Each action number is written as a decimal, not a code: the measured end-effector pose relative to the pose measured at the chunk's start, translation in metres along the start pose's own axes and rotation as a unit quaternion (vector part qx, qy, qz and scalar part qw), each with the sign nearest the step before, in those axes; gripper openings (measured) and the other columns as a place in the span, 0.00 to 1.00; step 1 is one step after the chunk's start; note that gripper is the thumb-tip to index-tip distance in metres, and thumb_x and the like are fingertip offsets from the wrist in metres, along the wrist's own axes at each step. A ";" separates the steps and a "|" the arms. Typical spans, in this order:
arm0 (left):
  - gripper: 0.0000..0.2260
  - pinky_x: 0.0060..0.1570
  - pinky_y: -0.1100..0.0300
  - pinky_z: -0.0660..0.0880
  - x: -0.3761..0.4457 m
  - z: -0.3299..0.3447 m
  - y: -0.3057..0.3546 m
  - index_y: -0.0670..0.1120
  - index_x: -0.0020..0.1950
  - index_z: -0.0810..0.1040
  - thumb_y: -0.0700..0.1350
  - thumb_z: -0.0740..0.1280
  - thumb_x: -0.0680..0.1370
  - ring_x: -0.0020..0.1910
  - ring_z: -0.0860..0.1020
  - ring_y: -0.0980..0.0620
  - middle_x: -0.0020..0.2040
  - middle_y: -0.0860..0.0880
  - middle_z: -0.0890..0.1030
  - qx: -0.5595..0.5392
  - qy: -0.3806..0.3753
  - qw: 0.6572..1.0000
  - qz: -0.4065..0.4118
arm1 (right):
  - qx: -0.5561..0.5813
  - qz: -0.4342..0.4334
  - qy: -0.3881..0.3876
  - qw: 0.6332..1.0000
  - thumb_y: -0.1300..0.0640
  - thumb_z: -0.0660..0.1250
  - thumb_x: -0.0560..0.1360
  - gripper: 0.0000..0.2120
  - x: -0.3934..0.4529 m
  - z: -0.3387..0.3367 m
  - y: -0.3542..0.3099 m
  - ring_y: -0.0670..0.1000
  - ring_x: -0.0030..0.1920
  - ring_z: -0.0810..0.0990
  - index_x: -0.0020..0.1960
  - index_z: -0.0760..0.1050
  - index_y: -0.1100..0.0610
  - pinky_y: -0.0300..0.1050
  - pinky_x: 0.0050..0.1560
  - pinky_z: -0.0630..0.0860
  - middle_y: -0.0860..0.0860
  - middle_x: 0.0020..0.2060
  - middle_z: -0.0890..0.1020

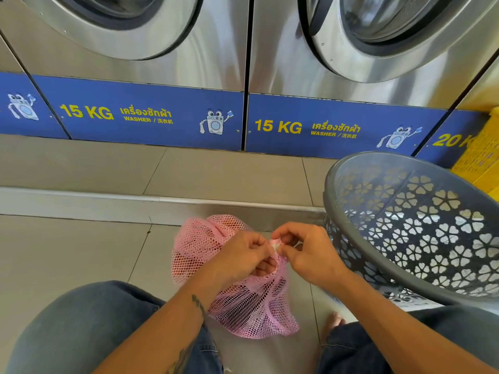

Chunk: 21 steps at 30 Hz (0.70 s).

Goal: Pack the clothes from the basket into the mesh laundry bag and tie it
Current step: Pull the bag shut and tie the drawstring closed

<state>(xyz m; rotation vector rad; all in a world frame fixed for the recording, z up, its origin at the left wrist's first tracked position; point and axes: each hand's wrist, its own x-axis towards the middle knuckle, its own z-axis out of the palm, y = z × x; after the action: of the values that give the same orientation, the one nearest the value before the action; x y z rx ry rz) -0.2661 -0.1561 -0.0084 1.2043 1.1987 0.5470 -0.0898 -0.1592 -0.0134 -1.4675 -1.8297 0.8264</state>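
Observation:
A pink mesh laundry bag (194,247) lies on the tiled floor between my knees, with dark clothes showing through the mesh in its lower part. My left hand (240,255) and my right hand (305,252) meet above the bag. Both pinch the gathered neck and a white cord piece (275,243) between their fingertips. A grey plastic basket (421,220) with flower-shaped cut-outs stands tilted at the right, close to my right hand. I see no clothes inside it.
Two steel washing machines (243,49) with blue base panels stand straight ahead beyond a low floor step (108,201). A yellow plastic crate (480,157) sits at the far right behind the basket. My jeans-clad knees frame the bag; bare toes (333,321) show below.

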 end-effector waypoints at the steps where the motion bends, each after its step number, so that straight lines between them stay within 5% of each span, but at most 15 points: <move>1: 0.05 0.38 0.63 0.80 0.000 0.000 -0.001 0.39 0.50 0.80 0.38 0.65 0.81 0.35 0.83 0.54 0.39 0.45 0.85 -0.004 -0.001 1.000 -0.001 | 0.002 0.002 0.000 1.000 0.69 0.73 0.69 0.15 0.000 0.000 0.000 0.44 0.35 0.79 0.45 0.84 0.49 0.44 0.40 0.82 0.45 0.33 0.81; 12: 0.09 0.48 0.55 0.82 0.001 -0.011 0.001 0.36 0.58 0.78 0.39 0.65 0.80 0.45 0.86 0.47 0.48 0.39 0.86 -0.110 -0.063 0.991 -0.044 | 0.015 0.011 0.001 1.000 0.71 0.73 0.69 0.20 0.009 -0.002 0.000 0.48 0.41 0.82 0.45 0.80 0.44 0.44 0.46 0.82 0.47 0.38 0.84; 21: 0.07 0.46 0.55 0.82 0.001 -0.005 0.000 0.36 0.56 0.79 0.37 0.65 0.80 0.40 0.86 0.48 0.45 0.40 0.86 -0.086 -0.025 0.995 -0.032 | -0.006 -0.024 -0.006 1.000 0.71 0.73 0.68 0.20 0.007 -0.004 -0.002 0.46 0.37 0.81 0.41 0.79 0.45 0.37 0.39 0.78 0.44 0.33 0.82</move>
<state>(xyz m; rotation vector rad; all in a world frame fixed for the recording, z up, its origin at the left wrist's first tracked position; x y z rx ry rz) -0.2704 -0.1530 -0.0079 1.0245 1.1191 0.5582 -0.0890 -0.1526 -0.0089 -1.4234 -1.8733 0.8043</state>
